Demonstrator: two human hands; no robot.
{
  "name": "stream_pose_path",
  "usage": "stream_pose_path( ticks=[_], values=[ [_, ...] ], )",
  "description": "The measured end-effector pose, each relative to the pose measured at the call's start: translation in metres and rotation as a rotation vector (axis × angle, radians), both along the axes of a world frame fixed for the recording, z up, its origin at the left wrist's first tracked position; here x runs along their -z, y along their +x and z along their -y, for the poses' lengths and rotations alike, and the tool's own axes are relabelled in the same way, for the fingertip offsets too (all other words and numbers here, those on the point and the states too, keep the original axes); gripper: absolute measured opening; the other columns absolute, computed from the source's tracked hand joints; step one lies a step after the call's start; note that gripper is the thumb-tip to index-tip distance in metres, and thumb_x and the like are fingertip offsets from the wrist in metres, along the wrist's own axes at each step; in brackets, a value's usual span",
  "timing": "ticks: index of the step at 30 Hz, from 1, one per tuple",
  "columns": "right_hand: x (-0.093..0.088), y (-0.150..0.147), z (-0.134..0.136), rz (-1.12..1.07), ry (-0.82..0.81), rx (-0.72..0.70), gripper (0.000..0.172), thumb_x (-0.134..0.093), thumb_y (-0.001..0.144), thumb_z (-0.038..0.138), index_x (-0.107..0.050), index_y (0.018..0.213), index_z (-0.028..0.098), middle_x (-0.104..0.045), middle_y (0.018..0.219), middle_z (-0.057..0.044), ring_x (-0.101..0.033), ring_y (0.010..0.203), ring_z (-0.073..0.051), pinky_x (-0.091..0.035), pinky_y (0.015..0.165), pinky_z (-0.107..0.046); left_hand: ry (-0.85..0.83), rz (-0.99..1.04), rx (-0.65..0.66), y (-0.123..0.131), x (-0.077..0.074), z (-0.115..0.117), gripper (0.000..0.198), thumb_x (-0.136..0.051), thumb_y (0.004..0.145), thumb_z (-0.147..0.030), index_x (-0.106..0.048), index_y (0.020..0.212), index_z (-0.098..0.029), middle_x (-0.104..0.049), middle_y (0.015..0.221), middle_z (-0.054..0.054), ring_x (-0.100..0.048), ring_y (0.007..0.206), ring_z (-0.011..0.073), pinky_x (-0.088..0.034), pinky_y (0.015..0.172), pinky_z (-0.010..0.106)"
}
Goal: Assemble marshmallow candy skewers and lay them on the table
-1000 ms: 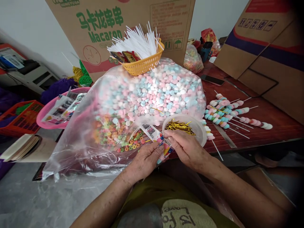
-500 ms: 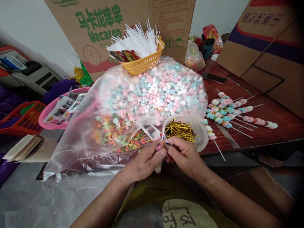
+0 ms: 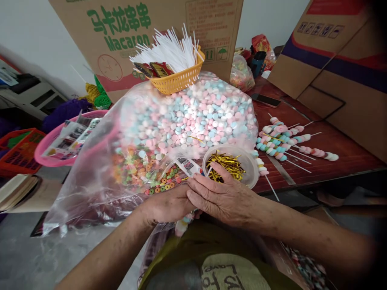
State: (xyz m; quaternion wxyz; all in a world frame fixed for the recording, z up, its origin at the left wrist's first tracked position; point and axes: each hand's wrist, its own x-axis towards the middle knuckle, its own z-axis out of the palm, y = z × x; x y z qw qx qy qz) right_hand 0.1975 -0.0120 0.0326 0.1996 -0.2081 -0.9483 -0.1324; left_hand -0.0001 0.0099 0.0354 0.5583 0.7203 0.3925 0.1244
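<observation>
My left hand [image 3: 171, 204] is closed around a wrapped marshmallow skewer [image 3: 182, 225]; its pastel lower end shows beneath the hand, and a white stick tip [image 3: 208, 172] rises above. Across the left hand's fingers lies my right hand [image 3: 222, 197], its fingers stretched out and the index finger apart from the others. The right thumb is hidden. Just beyond the hands stands a clear round tub [image 3: 254, 177] of gold twist ties [image 3: 226, 165]. A printed label [image 3: 186, 165] lies left of the tub, on the clear plastic.
A big clear bag of pastel marshmallows [image 3: 193, 112] carries a yellow basket [image 3: 181, 82] of white sticks. Ring candies [image 3: 160, 177] lie at its front. Finished skewers [image 3: 276, 139] and a phone [image 3: 266, 100] are on the right. At left is a pink basket [image 3: 48, 155]; cardboard boxes [image 3: 169, 20] stand behind.
My right hand has turned from a pinch at the wrapper's top to lying outstretched over my left hand. Both hands have shifted slightly left, and the camera view has turned a little right.
</observation>
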Motion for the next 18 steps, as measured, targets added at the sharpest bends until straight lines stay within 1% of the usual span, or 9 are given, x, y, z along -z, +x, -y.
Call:
stream_pose_path(
  ticks=[3, 4, 6, 7, 9, 12, 14, 15, 18],
  values=[
    [0.011, 0.000, 0.007, 0.048, 0.062, -0.021, 0.025, -0.039, 0.091, 0.014, -0.060, 0.104, 0.009, -0.066, 0.094, -0.013, -0.056, 0.093, -0.023, -0.040, 0.093, -0.047, -0.178, -0.079, 0.319, 0.002, 0.000, -0.004, 0.031, -0.042, 0.090, -0.038, -0.061, 0.075, -0.019, -0.064, 0.068, 0.001, -0.058, 0.063, 0.0139, -0.047, 0.059, 0.022],
    [0.014, 0.001, 0.009, 0.063, 0.061, -0.019, 0.023, -0.040, 0.090, 0.013, -0.062, 0.096, 0.010, -0.065, 0.084, -0.010, -0.056, 0.083, -0.022, -0.040, 0.091, -0.048, -0.131, -0.111, 0.352, 0.003, 0.000, -0.004, 0.030, -0.040, 0.091, -0.038, -0.061, 0.079, -0.019, -0.064, 0.070, 0.002, -0.059, 0.064, 0.0144, -0.046, 0.058, 0.022],
    [0.018, 0.001, 0.012, 0.105, -0.061, 0.033, 0.018, -0.043, 0.087, 0.013, -0.060, 0.082, 0.012, -0.062, 0.071, -0.007, -0.053, 0.070, -0.020, -0.043, 0.082, -0.047, 0.114, -0.219, 0.356, 0.008, 0.001, -0.001, 0.027, -0.040, 0.091, -0.035, -0.059, 0.080, -0.019, -0.064, 0.072, 0.003, -0.059, 0.064, 0.0155, -0.045, 0.056, 0.023],
    [0.017, 0.002, 0.013, 0.124, -0.207, 0.094, 0.015, -0.045, 0.084, 0.013, -0.059, 0.077, 0.013, -0.061, 0.068, -0.007, -0.052, 0.066, -0.019, -0.044, 0.076, -0.044, 0.297, -0.289, 0.343, 0.011, 0.002, 0.002, 0.025, -0.041, 0.091, -0.032, -0.058, 0.079, -0.019, -0.064, 0.072, 0.003, -0.059, 0.063, 0.0163, -0.045, 0.056, 0.024],
    [0.012, 0.006, 0.012, 0.045, -0.642, 0.240, 0.012, -0.046, 0.079, 0.014, -0.055, 0.071, 0.015, -0.059, 0.065, -0.006, -0.050, 0.061, -0.016, -0.044, 0.062, -0.034, 0.727, -0.403, 0.291, 0.017, 0.003, 0.009, 0.021, -0.043, 0.090, -0.024, -0.059, 0.078, -0.018, -0.064, 0.071, 0.005, -0.059, 0.062, 0.0184, -0.044, 0.056, 0.028],
    [0.003, 0.016, 0.009, -0.358, -1.442, 0.387, 0.016, -0.039, 0.077, 0.016, -0.046, 0.062, 0.019, -0.049, 0.053, 0.002, -0.042, 0.048, -0.010, -0.036, 0.047, -0.023, 1.330, -0.353, 0.221, 0.024, 0.009, 0.018, 0.019, -0.044, 0.089, -0.017, -0.062, 0.094, -0.015, -0.068, 0.081, 0.008, -0.062, 0.070, 0.0222, -0.045, 0.063, 0.034],
    [0.001, 0.022, 0.007, -0.558, -1.819, 0.367, 0.017, -0.038, 0.075, 0.016, -0.045, 0.060, 0.020, -0.040, 0.045, 0.006, -0.037, 0.041, -0.009, -0.030, 0.042, -0.021, 1.501, -0.241, 0.206, 0.029, 0.015, 0.020, 0.021, -0.043, 0.089, -0.015, -0.061, 0.101, -0.013, -0.069, 0.089, 0.009, -0.063, 0.075, 0.0221, -0.046, 0.066, 0.035],
    [0.003, 0.024, 0.008, -0.602, -1.914, 0.354, 0.016, -0.039, 0.073, 0.016, -0.045, 0.059, 0.019, -0.037, 0.041, 0.007, -0.035, 0.039, -0.008, -0.028, 0.040, -0.020, 1.519, -0.210, 0.207, 0.032, 0.018, 0.020, 0.022, -0.041, 0.090, -0.013, -0.061, 0.099, -0.013, -0.070, 0.089, 0.008, -0.063, 0.074, 0.0213, -0.046, 0.065, 0.034],
    [0.010, 0.027, 0.013, -0.675, -1.965, 0.390, 0.015, -0.042, 0.068, 0.012, -0.046, 0.055, 0.019, -0.035, 0.038, 0.008, -0.033, 0.038, -0.007, -0.025, 0.039, -0.019, 1.519, -0.202, 0.226, 0.040, 0.023, 0.020, 0.027, -0.035, 0.091, -0.011, -0.063, 0.091, -0.012, -0.070, 0.079, 0.007, -0.062, 0.064, 0.0188, -0.045, 0.058, 0.032]
  ],
)
